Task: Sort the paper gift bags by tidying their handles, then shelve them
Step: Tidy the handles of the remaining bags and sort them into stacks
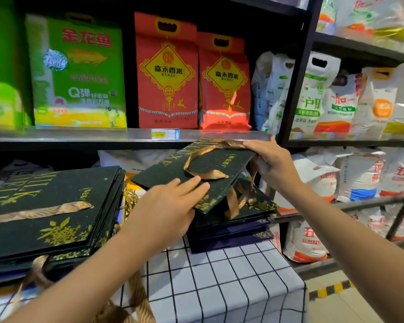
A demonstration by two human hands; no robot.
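A flat black gift bag (173,169) with gold print is held tilted above a small pile of folded bags (231,229). My left hand (170,203) holds its near edge, fingers laid flat on top. My right hand (266,159) grips the far right corner and pins the gold ribbon handle (205,159), which loops across the bag's face. A second ribbon handle (233,201) hangs down under the bag. At the left lies a taller stack of the same black bags (51,213), a ribbon flat across the top one.
Both piles sit on a table with a white checked cloth (219,276). Behind, dark shelves (126,136) hold green and red rice bags (168,73); white sacks (324,96) fill the racks at right. Yellow-black floor tape (329,290) marks the aisle.
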